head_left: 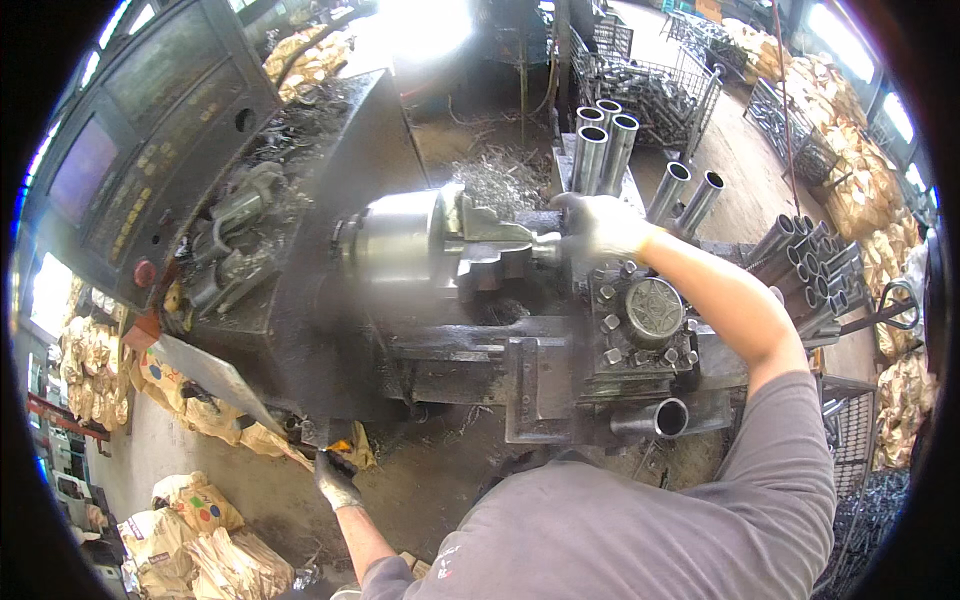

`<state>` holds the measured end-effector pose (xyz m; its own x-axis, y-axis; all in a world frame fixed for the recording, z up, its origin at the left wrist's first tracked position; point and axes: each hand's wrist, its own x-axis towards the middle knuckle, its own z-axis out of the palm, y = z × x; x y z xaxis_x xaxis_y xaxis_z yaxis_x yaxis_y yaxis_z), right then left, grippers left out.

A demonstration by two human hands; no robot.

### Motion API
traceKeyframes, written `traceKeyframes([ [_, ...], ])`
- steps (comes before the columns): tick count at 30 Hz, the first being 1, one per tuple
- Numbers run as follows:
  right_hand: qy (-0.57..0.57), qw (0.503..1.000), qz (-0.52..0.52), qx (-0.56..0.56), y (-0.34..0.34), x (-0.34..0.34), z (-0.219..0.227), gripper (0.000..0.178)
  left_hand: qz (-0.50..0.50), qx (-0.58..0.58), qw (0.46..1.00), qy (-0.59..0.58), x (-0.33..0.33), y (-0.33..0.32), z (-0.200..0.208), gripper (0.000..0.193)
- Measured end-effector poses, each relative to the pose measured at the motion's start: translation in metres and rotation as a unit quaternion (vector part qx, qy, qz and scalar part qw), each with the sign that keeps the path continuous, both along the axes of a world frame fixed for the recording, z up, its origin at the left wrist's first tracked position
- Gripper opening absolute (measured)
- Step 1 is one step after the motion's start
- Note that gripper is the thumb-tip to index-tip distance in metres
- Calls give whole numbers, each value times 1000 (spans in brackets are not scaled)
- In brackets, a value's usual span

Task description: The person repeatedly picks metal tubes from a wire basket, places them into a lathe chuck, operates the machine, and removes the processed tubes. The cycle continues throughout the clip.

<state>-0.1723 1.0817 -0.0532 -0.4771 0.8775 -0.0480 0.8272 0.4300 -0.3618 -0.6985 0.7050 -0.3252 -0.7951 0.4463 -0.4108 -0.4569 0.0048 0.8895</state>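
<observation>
A lathe stands before me, its shiny round chuck [400, 238] blurred, with stepped metal jaws [490, 245] at its right face. My right hand [603, 224], in a pale glove, reaches over the toolpost [650, 312] to beside the jaws. Motion smears its fingers, so what they touch is unclear. Low on the left, my gloved left hand [338, 482] is closed at the front of the lathe, below the chuck. Whatever it grips is dark and hidden by the fingers. One short steel tube [650, 418] lies on the carriage, nearest my right upper arm.
Steel tubes [592, 158] stand upright behind my right hand, with more tubes [805, 265] bundled at the right. Metal shavings [497, 182] heap behind the chuck. A control panel [130, 190] rises at left. Paper sacks [190, 545] sit on the floor, lower left.
</observation>
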Motion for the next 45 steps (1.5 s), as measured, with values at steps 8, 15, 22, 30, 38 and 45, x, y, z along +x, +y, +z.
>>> traceKeyframes([
  [8,400,877,-252,90,-203,119,12,35,74,20,610,789,41,50,229,36],
  [15,391,830,-379,124,-312,171,-78,38,-120,-252,530,801,-7,228,393,59],
  [22,327,873,-344,114,-361,157,-68,33,-89,-385,528,752,-65,273,394,81],
  [30,332,876,-347,-41,-373,163,-107,44,-241,149,631,722,220,49,219,12],
  [38,299,946,-113,-51,-308,127,-105,75,-505,-349,740,275,292,-178,17,42],
  [45,320,944,-10,-78,-333,35,-148,24,-417,-425,756,271,311,-304,15,44],
])
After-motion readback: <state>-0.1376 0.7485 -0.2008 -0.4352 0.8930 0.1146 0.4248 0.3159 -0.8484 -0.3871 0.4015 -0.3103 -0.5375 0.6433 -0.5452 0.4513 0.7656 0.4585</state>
